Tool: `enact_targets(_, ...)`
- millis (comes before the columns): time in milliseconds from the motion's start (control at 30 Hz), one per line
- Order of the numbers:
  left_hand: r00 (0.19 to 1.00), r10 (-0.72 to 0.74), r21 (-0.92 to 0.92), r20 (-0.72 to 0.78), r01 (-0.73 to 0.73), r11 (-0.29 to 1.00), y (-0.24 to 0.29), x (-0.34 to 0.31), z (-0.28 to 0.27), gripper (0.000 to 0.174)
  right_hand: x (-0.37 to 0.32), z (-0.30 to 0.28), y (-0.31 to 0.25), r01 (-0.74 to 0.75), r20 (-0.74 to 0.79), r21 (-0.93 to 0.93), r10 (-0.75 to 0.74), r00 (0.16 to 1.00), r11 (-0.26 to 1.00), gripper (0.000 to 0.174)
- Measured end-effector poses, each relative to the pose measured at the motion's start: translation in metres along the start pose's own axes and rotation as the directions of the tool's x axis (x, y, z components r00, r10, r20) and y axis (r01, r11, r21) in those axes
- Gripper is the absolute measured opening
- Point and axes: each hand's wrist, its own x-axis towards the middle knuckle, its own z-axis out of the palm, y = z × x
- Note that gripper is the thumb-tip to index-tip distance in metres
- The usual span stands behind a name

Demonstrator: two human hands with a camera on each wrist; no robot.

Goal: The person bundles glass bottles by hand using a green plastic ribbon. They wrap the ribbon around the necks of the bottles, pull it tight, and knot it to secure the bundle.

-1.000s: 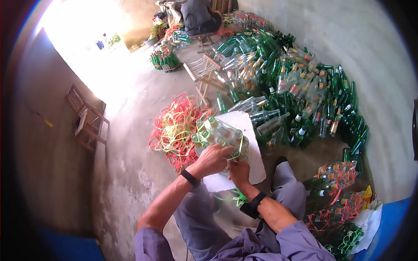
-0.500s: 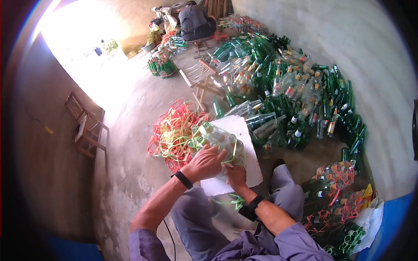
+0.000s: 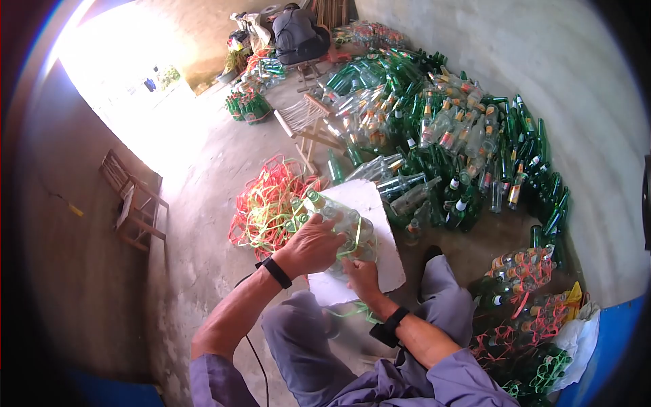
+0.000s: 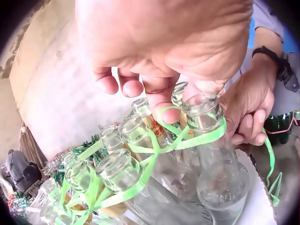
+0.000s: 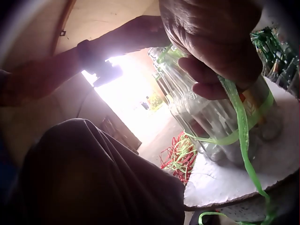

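A cluster of clear glass bottles (image 3: 344, 216) stands on a white board (image 3: 386, 254), with green plastic strap (image 4: 208, 137) looped around the bottle necks. My left hand (image 3: 310, 245) is over the near side of the cluster. In the left wrist view its index finger (image 4: 164, 101) bends onto the strap beside one bottle's neck, and the thumb is near that bottle's mouth. Low at the cluster's near side, my right hand (image 3: 363, 278) grips the strap, whose loose tail (image 5: 243, 140) hangs past the board's edge. The right palm hides part of its grip.
A tangle of red and green straps (image 3: 261, 210) lies left of the board. Green and clear bottles (image 3: 447, 136) are heaped along the right wall. Strapped bundles (image 3: 522, 271) stand at right. A wooden stool (image 3: 305, 122) and a seated person (image 3: 298, 37) are farther back.
My left hand has shifted left and slightly up across the bottle tops. The right hand stays low at the cluster, moving slightly left in view. The head view has shifted a little.
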Motion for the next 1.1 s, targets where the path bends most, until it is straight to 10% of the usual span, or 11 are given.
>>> enact_targets(1100,0.986,-0.154,-0.022,-0.063,0.153,0.988,-0.014,-0.009,-0.009,0.015,-0.011,-0.004,-0.011,-0.025,0.114,0.168,0.006,0.994,0.985,0.040)
